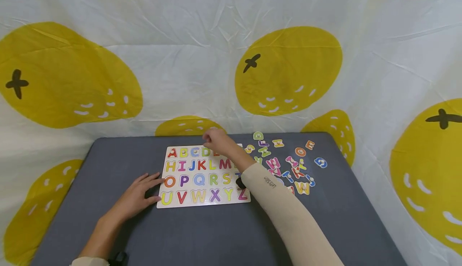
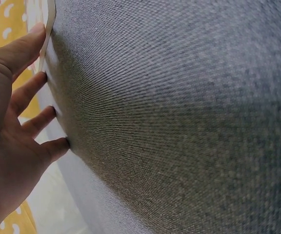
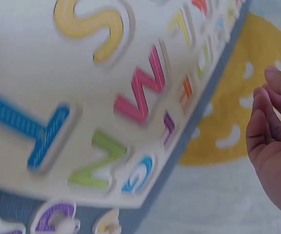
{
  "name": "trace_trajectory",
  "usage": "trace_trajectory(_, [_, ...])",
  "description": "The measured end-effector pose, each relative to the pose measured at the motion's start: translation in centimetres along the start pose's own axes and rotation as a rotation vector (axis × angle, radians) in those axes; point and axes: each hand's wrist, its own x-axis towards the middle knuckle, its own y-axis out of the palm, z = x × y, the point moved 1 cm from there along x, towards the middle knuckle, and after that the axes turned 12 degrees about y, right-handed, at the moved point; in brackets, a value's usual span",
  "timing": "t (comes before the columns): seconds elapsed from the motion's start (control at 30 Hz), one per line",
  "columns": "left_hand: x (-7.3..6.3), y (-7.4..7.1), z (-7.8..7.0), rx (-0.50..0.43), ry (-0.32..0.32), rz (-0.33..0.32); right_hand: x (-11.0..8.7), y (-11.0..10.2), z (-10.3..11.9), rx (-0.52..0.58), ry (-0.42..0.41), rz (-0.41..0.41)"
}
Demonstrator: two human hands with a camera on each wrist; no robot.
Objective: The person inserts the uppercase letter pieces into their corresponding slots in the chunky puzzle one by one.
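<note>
A white alphabet puzzle board [image 1: 173,205] with coloured letters lies on the grey table. My left hand [image 1: 138,195] rests at its left edge, fingers spread, with the thumb near the U corner. The left wrist view shows the left thumb [image 2: 26,46] right at the board's rim and the other fingertips down on the table. Above the board's top row, my right hand [image 1: 217,141] is raised with its fingers curled. In the right wrist view the right fingers [image 3: 265,117] bunch toward the thumb, and no letter piece shows between them. The right forearm hides part of the board's right side.
Loose knobbed letter pieces lie scattered right of the board, among them a green D [image 1: 258,136], an orange O [image 1: 300,151], a blue G [image 1: 320,162] and a yellow W [image 1: 302,187]. A white curtain [image 1: 202,77] with yellow fruit prints hangs behind the table [image 1: 202,234].
</note>
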Motion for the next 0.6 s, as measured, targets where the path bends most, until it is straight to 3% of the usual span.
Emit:
trace_trajectory(0.2, [0.0,-0.2,-0.2,0.001,-0.016,0.016,-1.7,-2.5,-1.9,0.085,-0.001,-0.01])
trace_trajectory(0.6, [0.3,-0.6,-0.4,-0.009,-0.022,0.029,-7.1,-6.6,-7.0,0.124,-0.027,-0.099])
